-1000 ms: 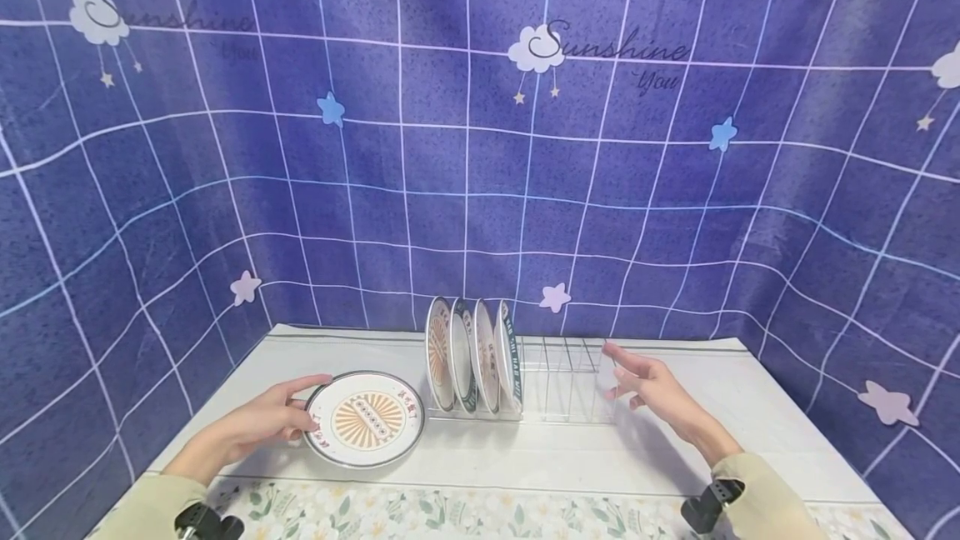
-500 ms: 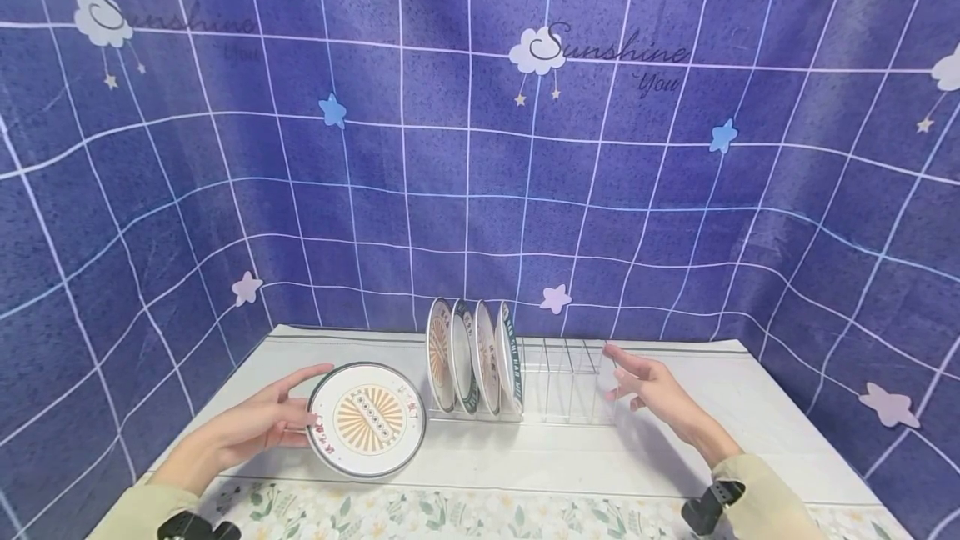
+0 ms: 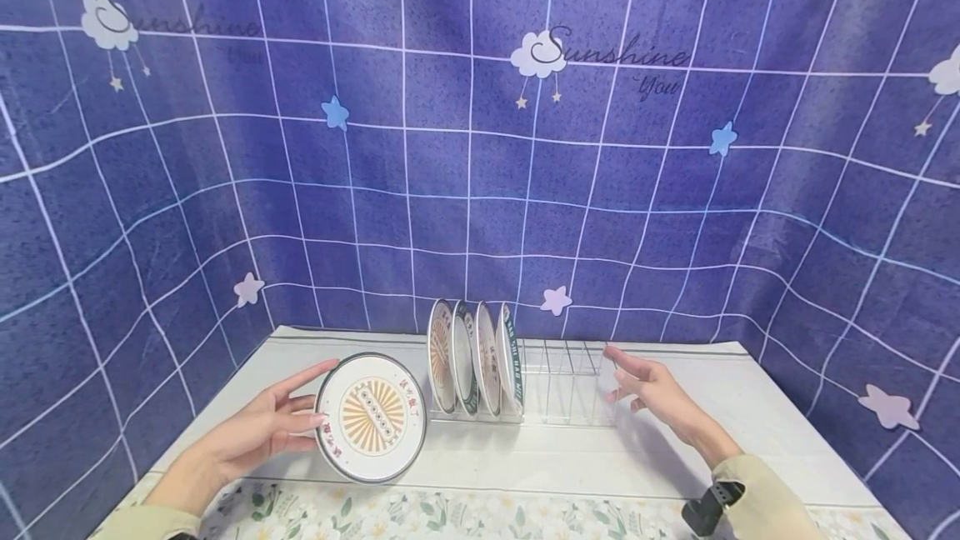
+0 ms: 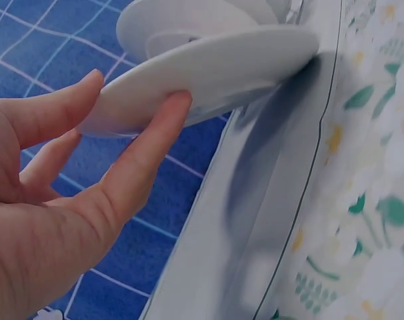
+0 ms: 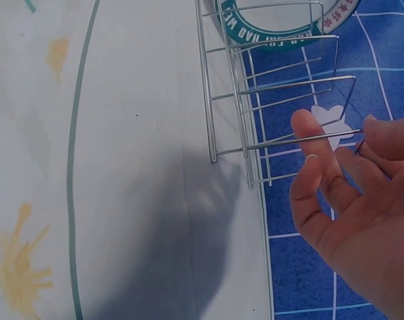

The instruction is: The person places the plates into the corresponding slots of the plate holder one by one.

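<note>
A white plate (image 3: 372,419) with a dark rim and an orange sunburst is pinched at its left edge by my left hand (image 3: 258,432). The plate is tilted up, its patterned face toward the head camera; the left wrist view shows the pale plate (image 4: 209,77) between thumb and fingers. To its right stands a wire dish rack (image 3: 561,372) with several upright plates (image 3: 487,361) in its left half. My right hand (image 3: 663,397) holds the rack's right end; in the right wrist view its fingers curl about the end wire (image 5: 309,138).
The rack's right-hand slots hold no plates. A white surface (image 3: 480,461) lies under the rack, with a floral cloth (image 3: 450,515) along the front. A blue gridded backdrop (image 3: 480,190) encloses the back and sides.
My left hand has tipped the plate from nearly flat to a steeper tilt, its far edge rising. The right hand stays at the rack's end.
</note>
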`<state>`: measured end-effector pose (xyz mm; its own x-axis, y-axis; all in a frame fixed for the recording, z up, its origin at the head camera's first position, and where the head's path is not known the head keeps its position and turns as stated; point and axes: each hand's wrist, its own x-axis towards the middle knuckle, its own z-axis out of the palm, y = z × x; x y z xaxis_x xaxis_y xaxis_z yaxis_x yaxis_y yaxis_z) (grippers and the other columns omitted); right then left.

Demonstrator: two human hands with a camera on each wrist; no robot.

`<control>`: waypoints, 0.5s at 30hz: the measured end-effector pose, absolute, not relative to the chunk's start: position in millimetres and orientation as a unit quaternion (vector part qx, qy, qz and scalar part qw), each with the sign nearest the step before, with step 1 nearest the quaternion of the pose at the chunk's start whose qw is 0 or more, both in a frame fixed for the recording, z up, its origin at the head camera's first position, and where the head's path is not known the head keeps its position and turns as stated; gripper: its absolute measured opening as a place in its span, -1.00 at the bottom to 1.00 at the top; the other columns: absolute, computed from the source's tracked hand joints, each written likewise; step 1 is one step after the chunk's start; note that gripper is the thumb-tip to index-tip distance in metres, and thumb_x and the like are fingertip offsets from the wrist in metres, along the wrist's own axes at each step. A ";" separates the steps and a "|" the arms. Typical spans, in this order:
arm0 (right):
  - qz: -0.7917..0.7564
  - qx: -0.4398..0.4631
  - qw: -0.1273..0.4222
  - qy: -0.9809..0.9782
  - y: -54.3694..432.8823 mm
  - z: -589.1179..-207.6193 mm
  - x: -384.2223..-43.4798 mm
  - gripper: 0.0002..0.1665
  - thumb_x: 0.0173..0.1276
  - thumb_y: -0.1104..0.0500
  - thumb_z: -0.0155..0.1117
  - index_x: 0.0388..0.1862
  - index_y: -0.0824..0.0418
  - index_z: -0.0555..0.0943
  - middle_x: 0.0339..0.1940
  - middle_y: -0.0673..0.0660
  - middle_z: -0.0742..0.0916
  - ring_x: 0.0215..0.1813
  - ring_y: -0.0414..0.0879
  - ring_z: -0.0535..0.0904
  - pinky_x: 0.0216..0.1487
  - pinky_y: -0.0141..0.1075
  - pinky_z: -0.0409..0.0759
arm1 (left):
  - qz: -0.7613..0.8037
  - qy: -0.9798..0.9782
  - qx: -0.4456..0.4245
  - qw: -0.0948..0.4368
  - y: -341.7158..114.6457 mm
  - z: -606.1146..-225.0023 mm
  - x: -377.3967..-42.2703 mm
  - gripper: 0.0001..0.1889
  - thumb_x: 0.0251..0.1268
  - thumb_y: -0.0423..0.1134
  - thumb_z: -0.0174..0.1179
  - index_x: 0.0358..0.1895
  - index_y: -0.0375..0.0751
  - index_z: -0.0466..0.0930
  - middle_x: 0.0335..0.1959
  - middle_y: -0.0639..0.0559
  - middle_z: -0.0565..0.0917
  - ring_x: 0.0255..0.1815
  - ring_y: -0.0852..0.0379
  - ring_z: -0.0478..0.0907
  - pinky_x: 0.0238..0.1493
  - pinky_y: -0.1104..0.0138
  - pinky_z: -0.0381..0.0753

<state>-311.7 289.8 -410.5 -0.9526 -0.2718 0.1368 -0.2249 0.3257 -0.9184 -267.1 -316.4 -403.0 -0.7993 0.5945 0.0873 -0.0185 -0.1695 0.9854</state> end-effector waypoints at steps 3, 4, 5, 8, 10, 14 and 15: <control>-0.561 -0.153 0.021 0.813 289.6 -410.5 -311.6 -0.31 0.71 0.16 0.05 0.68 0.32 0.18 0.65 0.31 0.29 -0.04 0.12 0.77 -0.20 -0.15 0.71 | 0.728 0.610 0.243 0.196 -312.0 -401.6 -263.8 -0.15 0.53 -0.62 -0.03 0.72 0.20 0.08 0.33 -0.31 0.49 0.25 -0.16 0.61 0.25 -0.20 0.57; -0.561 -0.153 0.021 0.813 289.6 -410.6 -311.7 -0.31 0.71 0.16 0.05 0.68 0.32 0.18 0.65 0.31 0.29 -0.05 0.11 0.77 -0.20 -0.15 0.71 | 0.726 0.615 0.242 0.188 -310.5 -400.6 -262.6 -0.14 0.52 -0.62 -0.02 0.72 0.20 0.08 0.32 -0.30 0.49 0.23 -0.15 0.62 0.23 -0.19 0.59; -0.561 -0.154 0.021 0.813 289.6 -410.7 -311.7 -0.31 0.71 0.16 0.05 0.68 0.32 0.18 0.65 0.31 0.29 -0.05 0.10 0.77 -0.20 -0.15 0.71 | 0.724 0.621 0.242 0.178 -309.1 -399.3 -261.5 -0.14 0.52 -0.61 0.00 0.72 0.21 0.08 0.31 -0.30 0.47 0.21 -0.14 0.63 0.22 -0.17 0.61; -0.561 -0.154 0.021 0.813 289.8 -410.7 -311.6 -0.32 0.71 0.17 0.04 0.68 0.32 0.18 0.65 0.31 0.29 -0.05 0.12 0.77 -0.21 -0.16 0.71 | 0.717 0.643 0.226 0.148 -304.8 -394.4 -257.1 -0.13 0.50 -0.59 0.07 0.71 0.25 0.12 0.25 -0.28 0.45 0.13 -0.10 0.66 0.17 -0.15 0.65; -0.561 -0.155 0.022 0.813 290.0 -410.6 -311.6 -0.32 0.71 0.17 0.04 0.68 0.31 0.19 0.66 0.31 0.28 -0.04 0.13 0.77 -0.21 -0.16 0.71 | 0.710 0.658 0.217 0.130 -302.2 -390.3 -253.7 -0.12 0.48 -0.58 0.11 0.71 0.24 0.13 0.22 -0.27 0.44 0.09 -0.06 0.67 0.14 -0.13 0.67; -0.562 -0.154 0.022 0.813 290.3 -410.3 -311.5 -0.32 0.71 0.16 0.04 0.68 0.31 0.18 0.66 0.31 0.28 -0.05 0.13 0.77 -0.20 -0.16 0.71 | 0.698 0.680 0.199 0.104 -296.4 -381.6 -244.5 -0.12 0.47 -0.55 0.16 0.71 0.22 0.11 0.23 -0.29 0.40 0.07 -0.04 0.66 0.13 -0.12 0.68; -0.562 -0.154 0.021 0.812 290.3 -410.3 -311.5 -0.32 0.71 0.16 0.04 0.68 0.31 0.18 0.66 0.31 0.28 -0.05 0.13 0.77 -0.20 -0.16 0.71 | 0.695 0.685 0.196 0.100 -294.7 -379.4 -241.5 -0.12 0.47 -0.54 0.16 0.72 0.22 0.11 0.25 -0.29 0.38 0.08 -0.04 0.65 0.14 -0.11 0.69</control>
<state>-311.5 290.3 -410.3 -0.9519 -0.2737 0.1378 -0.2255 0.3210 -0.9198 -241.5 -294.7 -379.4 -0.9037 0.4062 0.1356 0.1294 -0.0429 0.9907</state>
